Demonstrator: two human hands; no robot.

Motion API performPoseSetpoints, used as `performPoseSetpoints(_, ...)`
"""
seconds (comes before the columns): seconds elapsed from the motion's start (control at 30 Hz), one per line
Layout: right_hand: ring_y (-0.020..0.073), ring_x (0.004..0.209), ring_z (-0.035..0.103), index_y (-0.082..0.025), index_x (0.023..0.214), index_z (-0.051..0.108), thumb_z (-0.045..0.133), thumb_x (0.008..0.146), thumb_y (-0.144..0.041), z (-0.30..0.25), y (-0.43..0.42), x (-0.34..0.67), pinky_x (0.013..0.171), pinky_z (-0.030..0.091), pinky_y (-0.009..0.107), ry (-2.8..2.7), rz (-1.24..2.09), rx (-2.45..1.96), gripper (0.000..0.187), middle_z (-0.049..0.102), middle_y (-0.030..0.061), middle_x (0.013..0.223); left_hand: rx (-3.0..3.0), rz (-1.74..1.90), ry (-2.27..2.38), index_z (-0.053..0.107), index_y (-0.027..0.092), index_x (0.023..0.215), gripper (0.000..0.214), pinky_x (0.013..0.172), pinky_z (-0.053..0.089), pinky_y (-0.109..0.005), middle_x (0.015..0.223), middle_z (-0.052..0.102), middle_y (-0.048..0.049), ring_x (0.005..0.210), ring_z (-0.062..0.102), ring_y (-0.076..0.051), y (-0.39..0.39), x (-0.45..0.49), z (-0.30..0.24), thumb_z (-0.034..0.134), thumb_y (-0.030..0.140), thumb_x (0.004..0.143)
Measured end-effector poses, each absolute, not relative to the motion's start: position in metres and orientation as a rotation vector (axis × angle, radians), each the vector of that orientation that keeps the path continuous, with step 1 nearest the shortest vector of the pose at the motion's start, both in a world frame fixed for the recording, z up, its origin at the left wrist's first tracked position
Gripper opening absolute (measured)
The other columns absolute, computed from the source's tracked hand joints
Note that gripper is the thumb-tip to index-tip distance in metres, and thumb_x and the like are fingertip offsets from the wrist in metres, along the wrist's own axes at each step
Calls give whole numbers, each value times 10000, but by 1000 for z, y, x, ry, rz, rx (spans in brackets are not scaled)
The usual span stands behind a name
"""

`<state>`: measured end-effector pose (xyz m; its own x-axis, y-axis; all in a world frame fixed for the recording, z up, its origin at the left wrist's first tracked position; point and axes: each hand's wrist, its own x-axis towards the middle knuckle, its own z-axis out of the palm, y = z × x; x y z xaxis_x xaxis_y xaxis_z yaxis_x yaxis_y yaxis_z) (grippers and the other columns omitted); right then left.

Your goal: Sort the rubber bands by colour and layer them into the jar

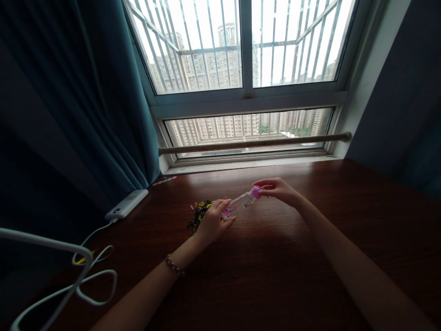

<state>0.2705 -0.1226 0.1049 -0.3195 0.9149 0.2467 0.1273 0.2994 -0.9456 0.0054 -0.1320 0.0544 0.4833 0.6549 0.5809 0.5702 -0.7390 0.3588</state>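
A clear bottle (pixel 241 202) with a pink cap (pixel 256 192) lies tilted between my hands, its cap end up and to the right. My left hand (pixel 212 218) is closed round the lower end, where small pink and purple pieces show inside the clear wall. The thumb and fingers of my right hand (pixel 275 189) pinch the pink cap. Just behind my left hand lies a pile of small black and yellow pieces (pixel 200 212), partly covered by that hand. What exactly these pieces are is too small to tell.
The brown wooden tabletop (pixel 275 266) reaches to the window sill. At the left, a white box-shaped device (pixel 127 204) has a white cable (pixel 99 276) looping from it. A blue curtain (pixel 113 101) hangs beside it. A rail (pixel 255 144) crosses the window.
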Motion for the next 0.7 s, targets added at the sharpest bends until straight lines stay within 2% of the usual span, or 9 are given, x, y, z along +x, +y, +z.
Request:
performPoseSetpoints(0.1,166,699,626,-96,933,655,698,627,-366,106,-123,271,549,478,241,-1715,1058,-1038,410,674,91,860,2606,1139,1083,505,196,1142,457,905,419,-381,1085,545,-92,1021,515,-231,-133,5,55,625,267,706)
performPoseSetpoints(0.23,156,674,623,-92,904,655,693,624,-408,107,-124,270,522,479,224,-1716,1061,-1032,424,677,86,827,2554,1119,1060,517,199,1125,455,878,441,-357,1055,567,-79,989,539,-218,-134,5,58,642,296,699)
performPoseSetpoints(0.33,138,548,614,-80,792,660,652,650,-489,103,-123,265,471,478,215,-1709,1000,-1123,433,669,70,651,2552,1134,1044,520,206,1125,467,861,452,-351,1048,568,-77,976,549,-216,-134,5,57,654,308,690)
performPoseSetpoints(0.43,117,362,548,-85,565,627,510,717,-605,95,-121,261,357,426,197,-1718,926,-1257,554,577,45,422,2584,1158,1034,513,219,1137,481,884,440,-371,1075,554,-88,1014,534,-232,-133,5,56,653,325,690)
performPoseSetpoints(0.53,93,295,489,-95,427,577,342,784,-643,95,-121,261,325,399,190,-1719,846,-1340,695,510,49,339,2585,1157,1037,505,214,1148,484,900,432,-378,1091,549,-95,1028,528,-234,-134,5,58,643,338,701)
performPoseSetpoints(0.6,113,397,558,-83,585,647,398,784,-606,102,-123,263,373,449,198,-1674,873,-1300,613,601,69,467,2562,1156,1052,507,210,1147,476,894,437,-374,1086,553,-94,1015,535,-228,-135,6,60,639,334,706)
performPoseSetpoints(0.67,153,621,637,-114,916,645,591,719,-492,112,-127,266,494,521,229,-1667,969,-1150,429,682,90,792,2539,1161,1068,515,208,1137,462,877,446,-371,1069,561,-90,990,547,-223,-136,6,62,637,324,707)
performPoseSetpoints(0.7,167,730,643,-151,1052,586,676,664,-410,115,-128,268,567,541,250,-1681,1025,-1059,476,662,92,952,2530,1164,1077,519,206,1132,458,868,451,-369,1060,566,-88,975,553,-220,-136,6,63,638,319,705)
